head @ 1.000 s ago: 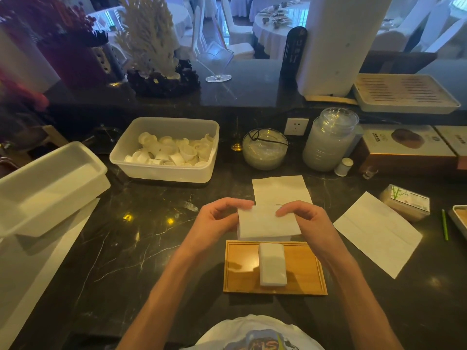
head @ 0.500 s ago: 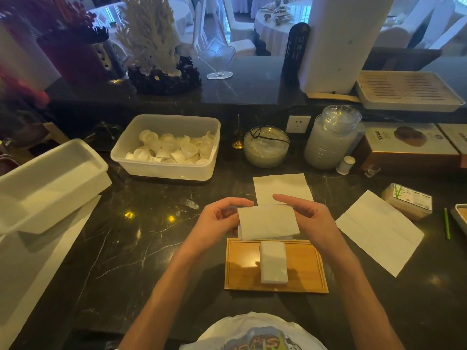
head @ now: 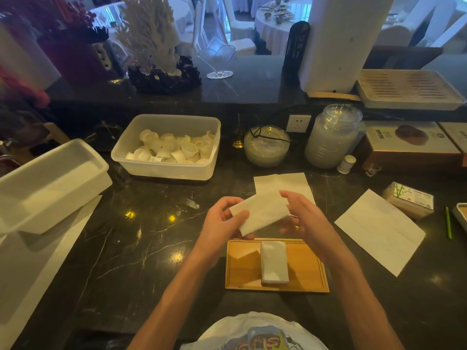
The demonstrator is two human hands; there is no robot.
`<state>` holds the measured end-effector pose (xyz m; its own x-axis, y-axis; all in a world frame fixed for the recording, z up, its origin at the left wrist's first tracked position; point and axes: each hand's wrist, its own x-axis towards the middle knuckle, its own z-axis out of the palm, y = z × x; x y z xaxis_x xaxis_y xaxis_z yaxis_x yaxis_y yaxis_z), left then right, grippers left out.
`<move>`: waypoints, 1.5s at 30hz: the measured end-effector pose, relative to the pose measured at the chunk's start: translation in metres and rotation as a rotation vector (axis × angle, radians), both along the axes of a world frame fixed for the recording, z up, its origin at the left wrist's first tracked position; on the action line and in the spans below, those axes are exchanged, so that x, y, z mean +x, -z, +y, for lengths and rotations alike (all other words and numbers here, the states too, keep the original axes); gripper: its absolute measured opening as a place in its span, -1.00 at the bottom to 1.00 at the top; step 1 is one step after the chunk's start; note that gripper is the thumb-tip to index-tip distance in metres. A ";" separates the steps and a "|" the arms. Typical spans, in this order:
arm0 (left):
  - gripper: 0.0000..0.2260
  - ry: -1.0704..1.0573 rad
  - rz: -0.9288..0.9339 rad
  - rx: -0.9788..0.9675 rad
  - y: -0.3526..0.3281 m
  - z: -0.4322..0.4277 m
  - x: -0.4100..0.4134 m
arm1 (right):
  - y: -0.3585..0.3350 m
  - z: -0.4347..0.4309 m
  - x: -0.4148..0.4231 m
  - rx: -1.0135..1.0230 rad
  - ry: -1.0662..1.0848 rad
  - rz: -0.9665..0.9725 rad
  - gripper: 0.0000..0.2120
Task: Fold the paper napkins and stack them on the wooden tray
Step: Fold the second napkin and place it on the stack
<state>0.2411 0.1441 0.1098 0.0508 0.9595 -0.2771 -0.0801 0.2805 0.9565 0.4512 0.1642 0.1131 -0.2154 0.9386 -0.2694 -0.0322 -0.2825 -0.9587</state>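
Above the dark counter I hold a folded white napkin (head: 260,213), tilted with its right end higher. My left hand (head: 222,222) grips its lower left end and my right hand (head: 303,218) holds its upper right end. Just below lies the wooden tray (head: 242,269) with a small stack of folded napkins (head: 274,266) in its middle. A flat unfolded napkin (head: 280,181) lies behind my hands, partly hidden by them. Another unfolded napkin (head: 379,231) lies to the right.
A plastic tub of small white cups (head: 169,147) stands at the back left, an empty white bin (head: 48,183) at far left. A glass bowl (head: 266,146), a glass jar (head: 332,137) and a napkin pack (head: 409,199) line the back and right.
The napkin has gone from level to tilted, its left end lower. Both hands have shifted their grip to its two ends and lifted it slightly off the counter.
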 end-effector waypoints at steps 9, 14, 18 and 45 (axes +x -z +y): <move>-0.83 0.200 0.015 -0.097 0.026 -0.015 0.010 | 0.014 -0.008 0.001 -0.006 0.106 -0.177 -0.56; -0.85 0.128 0.088 -0.081 0.033 -0.013 0.019 | 0.016 -0.006 0.006 -0.051 0.073 -0.210 -0.68; -0.91 0.068 0.084 -0.092 0.036 -0.012 0.022 | 0.023 -0.008 0.006 -0.136 0.092 -0.219 -0.82; -0.77 0.158 0.231 -0.278 0.102 -0.024 0.045 | 0.101 -0.041 0.026 -0.315 0.052 -0.250 -0.73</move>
<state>0.2864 0.1200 0.0075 0.0982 0.8318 -0.5464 0.1930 0.5227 0.8304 0.4772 0.1228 0.0120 -0.0612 0.8098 -0.5835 0.1687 -0.5678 -0.8057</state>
